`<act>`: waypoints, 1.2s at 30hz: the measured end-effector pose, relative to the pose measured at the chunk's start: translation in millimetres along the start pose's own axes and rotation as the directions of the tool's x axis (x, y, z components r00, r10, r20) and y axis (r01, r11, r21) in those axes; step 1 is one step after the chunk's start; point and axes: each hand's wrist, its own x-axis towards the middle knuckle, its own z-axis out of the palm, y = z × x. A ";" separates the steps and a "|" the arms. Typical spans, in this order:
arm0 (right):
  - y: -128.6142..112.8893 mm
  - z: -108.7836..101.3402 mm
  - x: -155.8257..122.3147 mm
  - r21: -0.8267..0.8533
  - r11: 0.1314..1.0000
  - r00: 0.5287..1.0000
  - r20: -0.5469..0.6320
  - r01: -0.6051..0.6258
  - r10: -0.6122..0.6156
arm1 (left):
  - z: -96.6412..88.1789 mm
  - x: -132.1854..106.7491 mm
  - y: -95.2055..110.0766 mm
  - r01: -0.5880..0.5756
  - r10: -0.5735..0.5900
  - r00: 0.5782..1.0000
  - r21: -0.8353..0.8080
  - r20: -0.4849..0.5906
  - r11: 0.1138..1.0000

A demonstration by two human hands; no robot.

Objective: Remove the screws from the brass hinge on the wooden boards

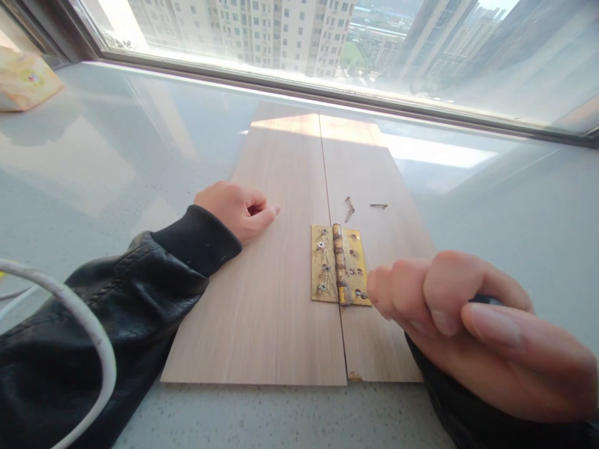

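Two pale wooden boards lie side by side on a grey sill, the left board (276, 262) and the right board (369, 181). A brass hinge (340, 265) spans their seam, with screws in its leaves. My left hand (236, 209) rests on the left board, fingers curled loosely with nothing in them. My right hand (463, 312) hovers close to the camera just right of the hinge, fingers pinched together near the hinge's lower right screw; what they hold is hidden. Loose screws (349, 209) lie on the right board above the hinge, with one more screw (379, 206) to their right.
The grey speckled sill (116, 156) runs under a wide window (327, 37) showing tall buildings. A yellowish packet (23, 81) lies at the far left. A white cable (84, 318) loops over my left sleeve.
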 end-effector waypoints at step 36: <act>20.5 -0.8 2.0 -0.292 0.900 0.902 -0.190 0.324 -0.387 | -2.8 -0.5 1.9 0.010 -0.011 0.999 0.028 0.035 1.000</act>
